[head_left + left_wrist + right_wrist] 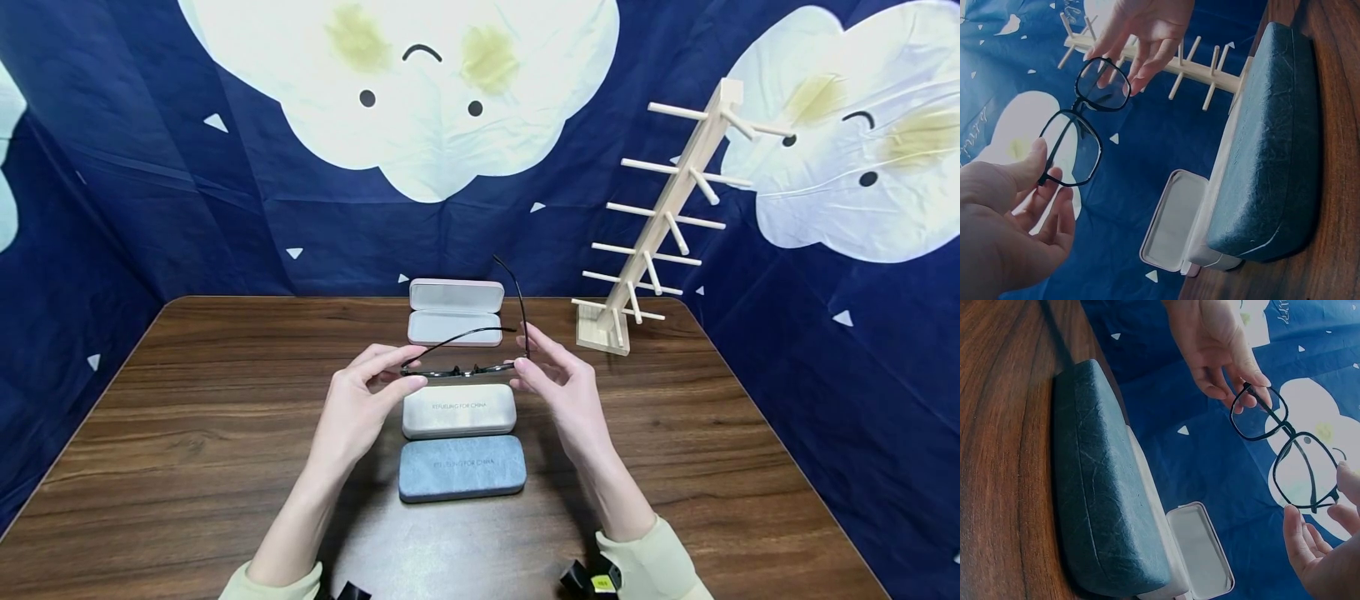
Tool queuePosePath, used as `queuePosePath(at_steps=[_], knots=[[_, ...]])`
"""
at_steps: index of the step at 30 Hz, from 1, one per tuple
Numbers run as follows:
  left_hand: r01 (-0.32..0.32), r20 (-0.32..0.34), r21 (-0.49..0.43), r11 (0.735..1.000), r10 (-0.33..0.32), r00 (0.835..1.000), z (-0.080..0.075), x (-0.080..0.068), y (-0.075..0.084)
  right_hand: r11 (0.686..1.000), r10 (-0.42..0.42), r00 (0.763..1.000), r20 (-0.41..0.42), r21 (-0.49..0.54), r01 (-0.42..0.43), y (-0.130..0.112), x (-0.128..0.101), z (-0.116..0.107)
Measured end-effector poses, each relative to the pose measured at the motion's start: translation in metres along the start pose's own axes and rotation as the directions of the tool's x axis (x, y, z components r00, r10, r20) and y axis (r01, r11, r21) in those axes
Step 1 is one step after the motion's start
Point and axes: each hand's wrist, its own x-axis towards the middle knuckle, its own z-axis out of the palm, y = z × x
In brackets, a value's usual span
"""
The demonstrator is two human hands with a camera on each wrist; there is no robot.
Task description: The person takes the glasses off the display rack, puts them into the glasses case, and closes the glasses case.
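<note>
A dark wood-grain table point(187, 433) sits inside walls of navy cloth point(150, 208) printed with big white clouds, with a pale wooden rack point(660, 225) standing near the far right corner and three cases lined up along the middle: an open pink case point(455, 312) toward the far edge, then a closed cream case point(459, 411), then a closed blue-grey case point(462, 467). Held up in the air above the cream case are the glasses point(468, 354), thin black frame, clear squarish lenses, one temple folded across and the other sticking up. The left hand point(360, 400) pinches one end of the frame between thumb and fingers, and the right hand point(558, 387) pinches the other end at the hinge.

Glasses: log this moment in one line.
left hand pinches glasses | right hand pinches other end | above beige case | pink case open
</note>
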Motion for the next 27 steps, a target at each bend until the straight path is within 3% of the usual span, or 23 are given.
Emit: queuePosePath(at_steps=[27], knots=[[-0.017, 0.036, 0.031, 0.999, 0.015, 0.999, -0.0003, -0.0006, 0.0011, 1.0, 0.0, 1.0, 0.03, -0.017, 0.0, 0.0002, -0.0001, -0.0013]])
